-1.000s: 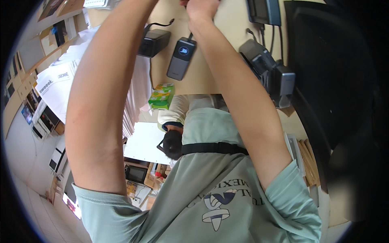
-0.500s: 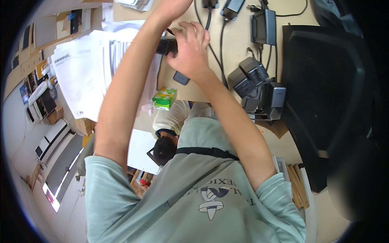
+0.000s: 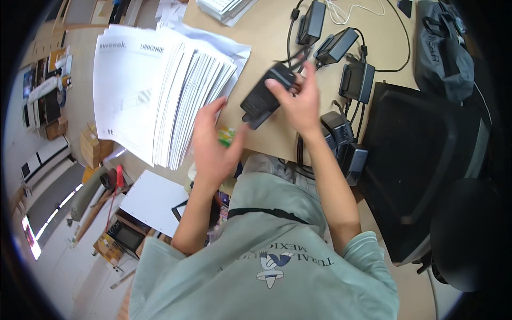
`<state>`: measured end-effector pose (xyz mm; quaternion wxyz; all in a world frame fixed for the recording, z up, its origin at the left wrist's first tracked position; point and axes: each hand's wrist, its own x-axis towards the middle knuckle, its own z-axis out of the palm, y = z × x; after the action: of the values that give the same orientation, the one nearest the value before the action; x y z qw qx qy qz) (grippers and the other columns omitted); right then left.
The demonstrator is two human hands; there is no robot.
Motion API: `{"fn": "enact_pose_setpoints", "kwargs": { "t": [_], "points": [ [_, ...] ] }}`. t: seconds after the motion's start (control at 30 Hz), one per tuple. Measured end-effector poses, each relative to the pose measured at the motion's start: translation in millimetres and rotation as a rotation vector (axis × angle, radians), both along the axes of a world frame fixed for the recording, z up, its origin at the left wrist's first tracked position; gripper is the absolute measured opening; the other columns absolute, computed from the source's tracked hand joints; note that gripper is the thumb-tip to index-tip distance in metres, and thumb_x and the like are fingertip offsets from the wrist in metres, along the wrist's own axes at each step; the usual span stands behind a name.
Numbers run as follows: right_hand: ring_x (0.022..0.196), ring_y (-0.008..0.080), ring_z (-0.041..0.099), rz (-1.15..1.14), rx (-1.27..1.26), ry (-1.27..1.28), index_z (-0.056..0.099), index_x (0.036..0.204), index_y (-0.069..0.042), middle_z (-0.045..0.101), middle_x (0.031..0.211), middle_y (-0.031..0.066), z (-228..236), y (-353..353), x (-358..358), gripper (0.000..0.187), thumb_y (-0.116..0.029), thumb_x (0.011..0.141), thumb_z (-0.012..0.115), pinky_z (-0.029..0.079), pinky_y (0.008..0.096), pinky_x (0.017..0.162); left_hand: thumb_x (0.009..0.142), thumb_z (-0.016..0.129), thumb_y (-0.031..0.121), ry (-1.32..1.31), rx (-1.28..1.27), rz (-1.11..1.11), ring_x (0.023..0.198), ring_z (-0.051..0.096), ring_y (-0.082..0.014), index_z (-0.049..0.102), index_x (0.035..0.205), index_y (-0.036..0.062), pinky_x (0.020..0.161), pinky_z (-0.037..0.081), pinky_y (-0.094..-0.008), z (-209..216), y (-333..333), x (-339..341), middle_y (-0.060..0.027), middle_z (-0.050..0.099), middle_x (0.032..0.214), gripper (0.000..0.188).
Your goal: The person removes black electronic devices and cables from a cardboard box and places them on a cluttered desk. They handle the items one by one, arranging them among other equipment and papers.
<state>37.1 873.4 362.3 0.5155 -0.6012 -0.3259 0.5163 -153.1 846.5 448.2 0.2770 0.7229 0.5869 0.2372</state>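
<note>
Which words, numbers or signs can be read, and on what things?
Wording is not copied here; where it stands:
Stack of white papers: clear dark heading; lower print too small.
Pale green shirt: dark lettering, upside down.
Grey bag: dark lettering.
Black block in the right hand: fine print, too blurred to read.

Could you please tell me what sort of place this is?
Probably an office or workroom: a thick stack of papers lies on the desk, several black corded devices are on it too, and a cardboard box shows at the left.
</note>
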Motion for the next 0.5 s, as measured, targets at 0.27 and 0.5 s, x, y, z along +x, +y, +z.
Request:
{"fn": "enact_pose_setpoints", "kwargs": {
  "t": [0.27, 0.5],
  "points": [
    [0.091, 0.0138, 0.065, -0.132, -0.182, 0.402, 0.026, 0.155, 0.002, 0.068, 0.108, 0.0111, 74, -73, 24, 0.067, -0.026, 0.103, 0.058, 0.051, 0.0272, 0.080, 0.073, 0.086, 0.021, -0.226, -0.302, -0.180, 0.106, 0.067, -0.0299, 0.051, 0.133, 0.0010, 0.086, 0.054, -0.0374, -2, 6, 65, -0.0159, 0.065, 0.118, 0.072],
    [0.076, 0.0084, 0.056, -0.092, -0.137, 0.233, 0.058, 0.127, -0.002, 0.061, 0.083, 0.0004, 71, -99, 51, 0.031, -0.017, 0.100, 0.057, 0.044, 0.0239, 0.071, 0.102, 0.057, 0.036, -1.235, -1.231, -0.082, 0.109, 0.068, -0.0305, 0.047, 0.137, 0.0014, 0.085, 0.059, -0.0370, -9, -8, 40, -0.0212, 0.064, 0.125, 0.050]
  ]
}}
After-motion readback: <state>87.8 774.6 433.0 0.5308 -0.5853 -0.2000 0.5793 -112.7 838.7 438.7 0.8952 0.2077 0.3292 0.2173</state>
